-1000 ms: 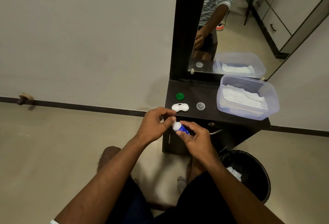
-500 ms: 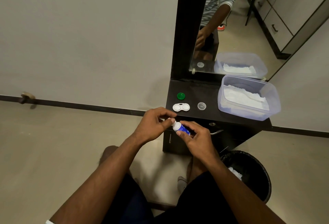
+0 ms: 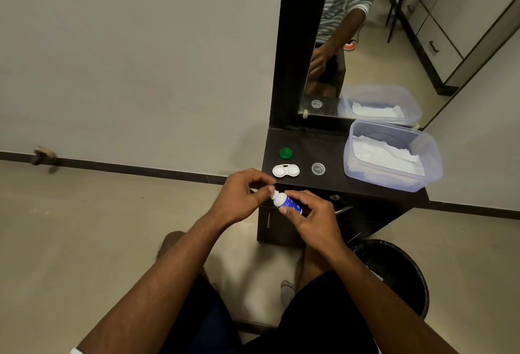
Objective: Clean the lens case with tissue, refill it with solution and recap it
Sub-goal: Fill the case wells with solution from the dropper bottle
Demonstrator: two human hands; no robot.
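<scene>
Head view hides the bottle's cap under my left hand (image 3: 239, 199), whose fingertips pinch it; the label print is too small to read. My right hand (image 3: 315, 221) curls round the small white-and-blue plastic solution bottle (image 3: 285, 202), held tilted just before the dark glossy cabinet top (image 3: 332, 148). On that top, left to right: round green cap (image 3: 286, 153), white twin-well lens case (image 3: 286, 171) lying open, clear round cap (image 3: 318, 169), translucent plastic tub (image 3: 427, 156) of white crumpled tissue (image 3: 385, 155).
</scene>
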